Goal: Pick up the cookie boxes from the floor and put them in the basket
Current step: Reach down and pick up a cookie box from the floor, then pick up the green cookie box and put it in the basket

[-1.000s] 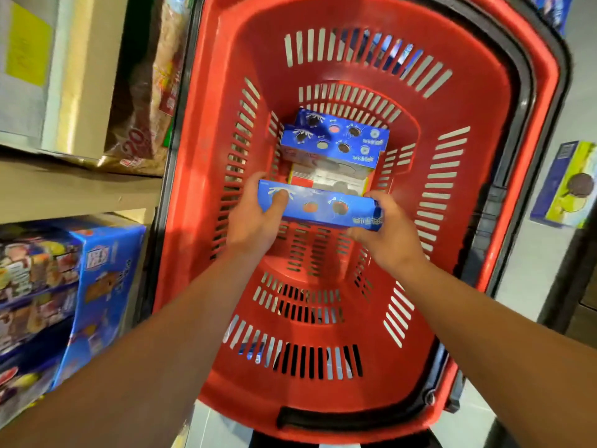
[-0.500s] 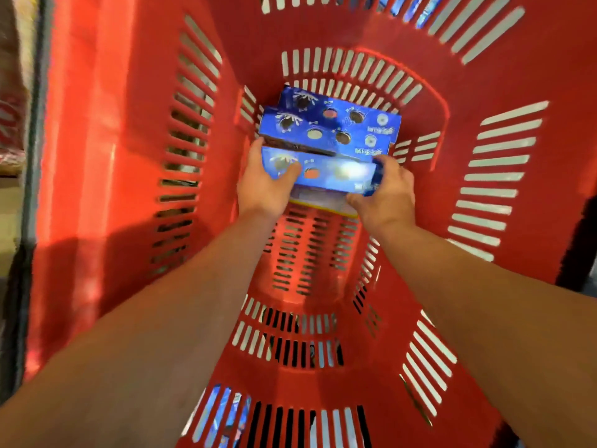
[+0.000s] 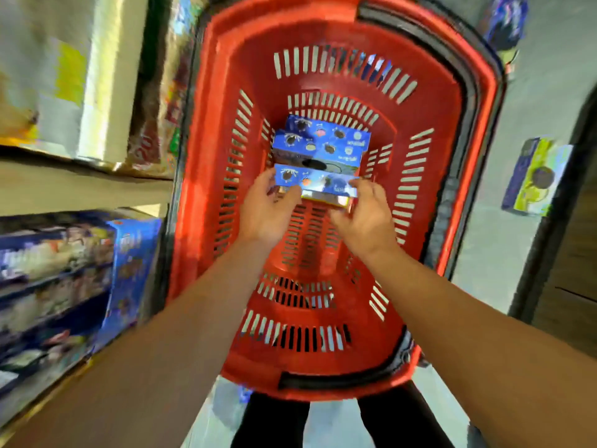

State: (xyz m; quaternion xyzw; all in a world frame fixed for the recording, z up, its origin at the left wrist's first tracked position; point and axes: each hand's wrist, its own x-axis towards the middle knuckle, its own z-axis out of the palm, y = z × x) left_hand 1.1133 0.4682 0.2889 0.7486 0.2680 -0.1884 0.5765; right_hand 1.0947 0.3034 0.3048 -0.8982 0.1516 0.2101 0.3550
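Observation:
The red basket (image 3: 206, 156) stands on the floor below me. Two blue cookie boxes (image 3: 326, 137) lie stacked at its far end. A third blue cookie box (image 3: 323, 184) sits just in front of them, low in the basket. My left hand (image 3: 268, 208) is at its left end, thumb on the front face and fingers behind the corner. At the box's right end is my right hand (image 3: 363, 215), its fingers spread and only the tips near the box. Another cookie box (image 3: 533, 179), blue and yellow-green, lies on the floor right of the basket.
Store shelves with blue boxes (image 3: 129, 270) and bagged goods (image 3: 155, 118) run close along the basket's left side. One more blue box (image 3: 504, 21) lies on the grey floor at the top right. My dark trouser legs (image 3: 274, 421) show under the basket's near rim.
The box went down from mid-basket to rest against the two stacked boxes. My view has pulled back up and my right hand's fingers have loosened from the box.

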